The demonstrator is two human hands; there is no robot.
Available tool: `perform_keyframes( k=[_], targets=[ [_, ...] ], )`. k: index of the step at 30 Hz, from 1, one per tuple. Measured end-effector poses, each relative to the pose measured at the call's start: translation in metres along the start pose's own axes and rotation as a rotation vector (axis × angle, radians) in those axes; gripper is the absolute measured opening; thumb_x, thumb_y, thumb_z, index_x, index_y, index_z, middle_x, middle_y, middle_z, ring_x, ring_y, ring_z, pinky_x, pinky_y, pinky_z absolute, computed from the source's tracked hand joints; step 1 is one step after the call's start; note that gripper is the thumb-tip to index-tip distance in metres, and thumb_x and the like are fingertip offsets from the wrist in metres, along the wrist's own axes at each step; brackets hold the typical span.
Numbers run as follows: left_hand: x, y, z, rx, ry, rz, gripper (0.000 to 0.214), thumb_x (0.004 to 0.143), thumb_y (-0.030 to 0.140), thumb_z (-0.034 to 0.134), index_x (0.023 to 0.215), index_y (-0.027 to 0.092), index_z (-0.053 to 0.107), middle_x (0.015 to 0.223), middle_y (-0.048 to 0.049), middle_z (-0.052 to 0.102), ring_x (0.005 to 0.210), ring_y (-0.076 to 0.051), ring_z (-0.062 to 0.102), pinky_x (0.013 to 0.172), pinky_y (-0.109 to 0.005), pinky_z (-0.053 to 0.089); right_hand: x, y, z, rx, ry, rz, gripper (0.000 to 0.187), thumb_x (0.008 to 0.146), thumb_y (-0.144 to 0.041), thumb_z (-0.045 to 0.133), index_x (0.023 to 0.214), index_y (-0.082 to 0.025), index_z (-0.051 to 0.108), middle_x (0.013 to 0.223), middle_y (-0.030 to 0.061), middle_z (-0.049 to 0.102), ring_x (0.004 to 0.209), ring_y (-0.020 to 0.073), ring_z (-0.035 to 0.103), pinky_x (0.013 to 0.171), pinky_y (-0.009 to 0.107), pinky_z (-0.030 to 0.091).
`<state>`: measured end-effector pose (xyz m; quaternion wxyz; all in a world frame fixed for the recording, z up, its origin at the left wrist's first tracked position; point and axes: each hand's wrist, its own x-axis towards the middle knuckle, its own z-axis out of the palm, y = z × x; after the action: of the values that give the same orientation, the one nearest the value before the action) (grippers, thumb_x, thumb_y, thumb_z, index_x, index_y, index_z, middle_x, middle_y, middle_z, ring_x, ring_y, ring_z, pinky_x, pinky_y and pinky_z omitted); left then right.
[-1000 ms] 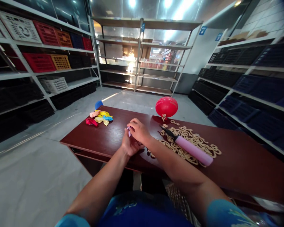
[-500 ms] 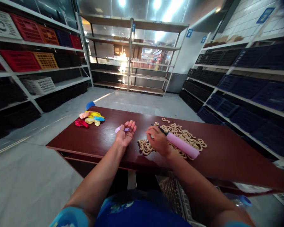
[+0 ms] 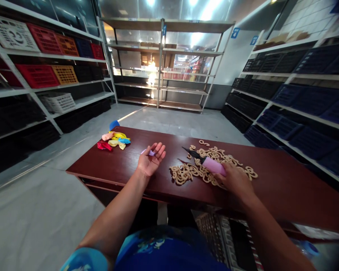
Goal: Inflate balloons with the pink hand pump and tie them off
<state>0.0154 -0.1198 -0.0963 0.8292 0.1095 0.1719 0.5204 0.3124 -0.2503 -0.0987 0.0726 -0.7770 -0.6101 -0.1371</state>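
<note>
My left hand point(image 3: 150, 162) hovers palm up over the table, its thumb holding a limp lilac balloon point(image 3: 151, 153) against the hand while the other fingers stay loosely apart. Part of the balloon is hidden by the thumb. My right hand point(image 3: 237, 180) is closed around the rear end of a pink balloon pump point(image 3: 213, 166), whose black tapered nozzle points left and away from me. Under and around the pump spreads a pile of beige S-shaped pieces point(image 3: 183, 173). A heap of limp balloons point(image 3: 118, 141) in red, yellow, blue and peach lies at the table's far left.
The dark red-brown table point(image 3: 130, 165) spans in front of me. Shelves with crates point(image 3: 42, 75) stand left, and dark crates point(image 3: 307, 99) fill the right shelves. A metal rack point(image 3: 161, 60) is at the back. Below the table is a woven basket point(image 3: 209, 229); something blue point(image 3: 114, 124) shows behind the far left corner.
My right hand has moved from over the pile to the pump's rear end and gripped it. The left hand still holds the lilac balloon. The view has shifted slightly.
</note>
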Motion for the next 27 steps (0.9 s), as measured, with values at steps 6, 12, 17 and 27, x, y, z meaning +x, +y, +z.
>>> perform_keyframes(
  k=[6,12,17,27],
  targets=[
    [0.003,0.002,-0.005,-0.041,0.067,0.054,0.014,0.083,0.015,0.046,0.085,0.014,0.060,0.100,-0.0103,0.065,0.103,-0.023,0.058,0.085,-0.041,0.047,-0.016,-0.060,-0.023,0.242,0.085,-0.267,0.042,0.077,-0.046,0.054,0.112,-0.024,0.051,0.105,0.0068,0.059,0.092,0.0215,0.055,0.078,0.031,0.041],
    [0.004,0.008,-0.012,-0.068,0.075,0.091,0.011,0.081,0.011,0.050,0.086,0.013,0.061,0.096,-0.0092,0.066,0.099,-0.023,0.060,0.083,-0.040,0.048,-0.017,-0.079,-0.020,0.259,0.081,-0.303,0.040,0.077,-0.043,0.055,0.111,-0.023,0.052,0.102,0.0075,0.059,0.089,0.0216,0.055,0.077,0.032,0.041],
    [0.004,0.005,-0.015,-0.019,0.081,0.120,0.012,0.080,0.010,0.053,0.088,0.014,0.060,0.096,-0.0083,0.066,0.096,-0.022,0.061,0.083,-0.038,0.048,-0.015,-0.083,-0.020,0.254,0.083,-0.319,0.039,0.077,-0.042,0.054,0.112,-0.024,0.053,0.102,0.0079,0.059,0.090,0.0226,0.055,0.077,0.033,0.040],
    [0.005,-0.010,-0.020,0.029,0.115,0.148,0.014,0.077,0.006,0.055,0.088,0.015,0.059,0.088,-0.0051,0.066,0.088,-0.020,0.064,0.083,-0.038,0.047,-0.010,-0.100,-0.017,0.205,0.085,-0.316,0.042,0.076,-0.045,0.056,0.111,-0.023,0.053,0.100,0.0084,0.059,0.088,0.0225,0.053,0.076,0.033,0.038]
  ],
)
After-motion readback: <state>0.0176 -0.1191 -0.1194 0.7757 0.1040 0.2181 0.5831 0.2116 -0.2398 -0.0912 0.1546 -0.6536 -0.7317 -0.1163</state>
